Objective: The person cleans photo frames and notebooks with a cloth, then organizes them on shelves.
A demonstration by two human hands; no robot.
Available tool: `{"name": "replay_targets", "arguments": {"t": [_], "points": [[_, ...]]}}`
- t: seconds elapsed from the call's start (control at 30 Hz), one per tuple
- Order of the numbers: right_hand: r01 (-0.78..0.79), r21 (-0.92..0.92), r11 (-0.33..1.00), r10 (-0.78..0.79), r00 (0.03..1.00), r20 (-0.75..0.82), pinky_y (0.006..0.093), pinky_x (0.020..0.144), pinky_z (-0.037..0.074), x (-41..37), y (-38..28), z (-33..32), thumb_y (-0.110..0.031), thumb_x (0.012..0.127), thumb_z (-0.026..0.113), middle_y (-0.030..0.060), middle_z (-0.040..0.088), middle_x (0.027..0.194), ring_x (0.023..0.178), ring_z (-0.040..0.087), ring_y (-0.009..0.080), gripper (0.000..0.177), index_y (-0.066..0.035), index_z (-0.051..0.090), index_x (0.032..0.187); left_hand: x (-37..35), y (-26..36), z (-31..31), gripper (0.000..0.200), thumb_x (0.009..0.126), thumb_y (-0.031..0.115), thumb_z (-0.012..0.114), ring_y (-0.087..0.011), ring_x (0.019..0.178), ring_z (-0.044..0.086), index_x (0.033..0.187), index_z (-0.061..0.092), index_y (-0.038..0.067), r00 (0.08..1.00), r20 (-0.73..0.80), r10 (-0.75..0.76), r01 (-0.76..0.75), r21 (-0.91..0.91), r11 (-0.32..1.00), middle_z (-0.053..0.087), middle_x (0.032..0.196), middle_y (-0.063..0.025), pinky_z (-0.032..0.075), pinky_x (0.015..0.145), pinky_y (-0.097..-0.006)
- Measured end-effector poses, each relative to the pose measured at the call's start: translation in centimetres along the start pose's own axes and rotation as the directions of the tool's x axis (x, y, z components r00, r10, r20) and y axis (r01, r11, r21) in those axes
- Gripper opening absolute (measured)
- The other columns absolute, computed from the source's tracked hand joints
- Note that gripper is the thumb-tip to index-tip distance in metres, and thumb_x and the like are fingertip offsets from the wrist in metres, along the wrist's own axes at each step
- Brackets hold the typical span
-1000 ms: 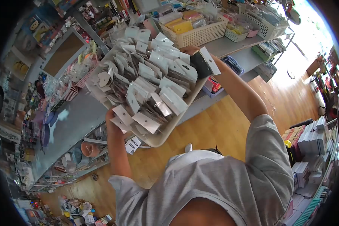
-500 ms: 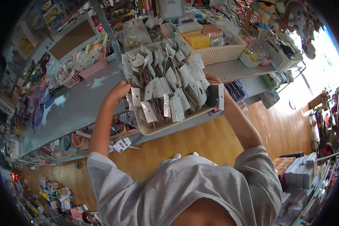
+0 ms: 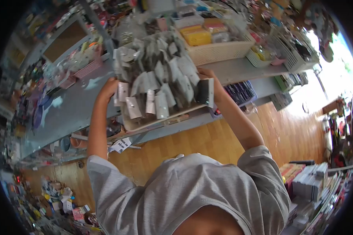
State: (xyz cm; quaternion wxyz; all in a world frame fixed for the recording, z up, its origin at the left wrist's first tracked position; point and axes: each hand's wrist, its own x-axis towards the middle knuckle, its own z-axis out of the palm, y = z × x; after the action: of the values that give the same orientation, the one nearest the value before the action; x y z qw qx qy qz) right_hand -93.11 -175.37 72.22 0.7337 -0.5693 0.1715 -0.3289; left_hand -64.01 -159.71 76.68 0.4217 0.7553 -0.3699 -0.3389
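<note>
A cream plastic basket (image 3: 135, 127) is held in front of me at shelf height, slightly tilted. Many small clear packets with white header cards (image 3: 161, 72) stand packed upright in it, blurred by motion. My left hand (image 3: 108, 90) closes on the basket's left side, its fingertips partly hidden behind the packets. On the opposite side my right hand (image 3: 208, 77) grips the edge, most of its fingers out of sight. A dark packet with a white edge (image 3: 204, 92) leans out at the front right corner, beside my right wrist.
A grey shelf (image 3: 72, 113) runs along the left and behind the basket. Another cream basket (image 3: 223, 52) with yellow packs stands at the back right, a pink basket (image 3: 91, 67) at the left. Below lie a purple tray (image 3: 249, 96) and wooden floor (image 3: 208, 139). Stacked books (image 3: 310, 182) are at lower right.
The basket and both hands have shifted left in view and slightly up. Both hands keep their hold. The packets look more blurred now.
</note>
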Motion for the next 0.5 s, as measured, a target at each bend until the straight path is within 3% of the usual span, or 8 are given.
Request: {"name": "replay_targets", "arguments": {"t": [0.1, 0.17, 0.23, 0.27, 0.3, 0.37, 0.47, 0.5], "points": [[-0.046, 0.054, 0.997, 0.048, 0.998, -0.044, 0.0233, 0.059, 0.041, -1.5, -0.5, -0.6, -0.025, 0.081, 0.047, 0.0053, 0.054, 0.085, 0.073, 0.049, 0.0099, 0.035, 0.005, 0.049, 0.099, 0.4, -3.8, -1.0, 0.034, 0.077, 0.024, 0.044, -0.0133, 0.075, 0.051, 0.101, 0.049, 0.0, 0.998, -0.028, 0.052, -0.055, -0.142, 0.988, 0.054, 0.089, -0.0084, 0.04, 0.066, -0.0253], [-0.001, 0.02, 1.0, 0.003, 0.993, -0.118, 0.0249, 0.065, 0.043, -3.1, -0.3, -2.2, -0.028, 0.083, 0.044, 0.0062, 0.053, 0.091, 0.084, 0.048, 0.0114, 0.036, 0.002, 0.048, 0.104, -3.0, -3.7, 0.0, 0.041, 0.082, 0.031, 0.038, -0.0157, 0.091, 0.047, 0.111, 0.044, 0.003, 0.925, -0.337, 0.172, -0.195, -0.035, 0.98, 0.047, 0.104, -0.0116, 0.039, 0.075, -0.0263], [-0.037, 0.067, 0.997, 0.048, 0.984, -0.171, 0.0251, 0.067, 0.044, -7.1, -0.3, -3.5, -0.029, 0.083, 0.043, 0.0067, 0.054, 0.091, 0.081, 0.051, 0.0128, 0.036, 0.0, 0.048, 0.104, -6.7, -4.9, 2.1, 0.048, 0.085, 0.035, 0.027, -0.0245, 0.1, 0.045, 0.117, 0.036, 0.001, 0.835, -0.541, 0.1, -0.333, -0.352, 0.875, 0.043, 0.112, -0.016, 0.037, 0.083, -0.0323], [-0.04, -0.008, 0.999, 0.038, 0.988, -0.15, 0.0251, 0.068, 0.044, -9.7, -0.7, -4.5, -0.028, 0.084, 0.043, 0.0062, 0.055, 0.091, 0.08, 0.052, 0.0133, 0.035, 0.0, 0.048, 0.104, -8.6, -7.0, 3.0, 0.05, 0.086, 0.035, 0.021, -0.0275, 0.103, 0.044, 0.118, 0.033, -0.001, 0.692, -0.592, 0.413, -0.539, -0.044, 0.841, 0.039, 0.116, -0.0188, 0.036, 0.084, -0.0341], [-0.048, -0.086, 0.995, 0.037, 0.991, -0.128, 0.0251, 0.068, 0.045, -12.5, -1.0, -5.7, -0.027, 0.084, 0.042, 0.0057, 0.055, 0.091, 0.078, 0.054, 0.0138, 0.033, -0.001, 0.049, 0.104, -11.2, -4.4, 5.7, 0.052, 0.087, 0.036, 0.023, -0.0275, 0.099, 0.046, 0.107, 0.045, -0.005, 0.495, -0.622, 0.607, -0.501, 0.366, 0.784, 0.044, 0.112, -0.0178, 0.036, 0.083, -0.0353], [-0.182, 0.103, 0.978, 0.208, 0.899, -0.386, 0.0233, 0.061, 0.045, -17.2, 1.7, -8.1, -0.027, 0.084, 0.043, 0.0047, 0.056, 0.086, 0.069, 0.054, 0.0126, 0.032, -0.002, 0.049, 0.103, -12.7, -2.2, 9.0, 0.048, 0.087, 0.032, 0.025, -0.0287, 0.096, 0.048, 0.103, 0.048, -0.007, 0.358, -0.582, 0.73, -0.588, 0.467, 0.661, 0.047, 0.107, -0.0195, 0.036, 0.083, -0.035], [-0.432, 0.062, 0.9, 0.382, 0.709, -0.593, 0.0236, 0.057, 0.043, -24.5, 6.8, -12.7, -0.028, 0.083, 0.044, 0.005, 0.056, 0.086, 0.068, 0.053, 0.0126, 0.031, -0.004, 0.051, 0.101, -12.2, -2.5, 11.1, 0.04, 0.087, 0.025, 0.029, -0.0285, 0.095, 0.047, 0.102, 0.048, -0.008, 0.444, -0.606, 0.659, -0.439, 0.494, 0.75, 0.049, 0.103, -0.0202, 0.034, 0.084, -0.0343], [-0.548, -0.011, 0.837, 0.401, 0.626, -0.668, 0.025, 0.059, 0.044, -26.9, 8.6, -13.8, -0.027, 0.083, 0.043, 0.006, 0.056, 0.09, 0.072, 0.054, 0.0138, 0.03, -0.005, 0.052, 0.101, -11.8, -2.4, 11.6, 0.036, 0.085, 0.021, 0.032, -0.0277, 0.093, 0.048, 0.098, 0.049, -0.009, 0.386, -0.668, 0.636, -0.491, 0.435, 0.755, 0.05, 0.102, -0.0202, 0.035, 0.082, -0.0336]]}}
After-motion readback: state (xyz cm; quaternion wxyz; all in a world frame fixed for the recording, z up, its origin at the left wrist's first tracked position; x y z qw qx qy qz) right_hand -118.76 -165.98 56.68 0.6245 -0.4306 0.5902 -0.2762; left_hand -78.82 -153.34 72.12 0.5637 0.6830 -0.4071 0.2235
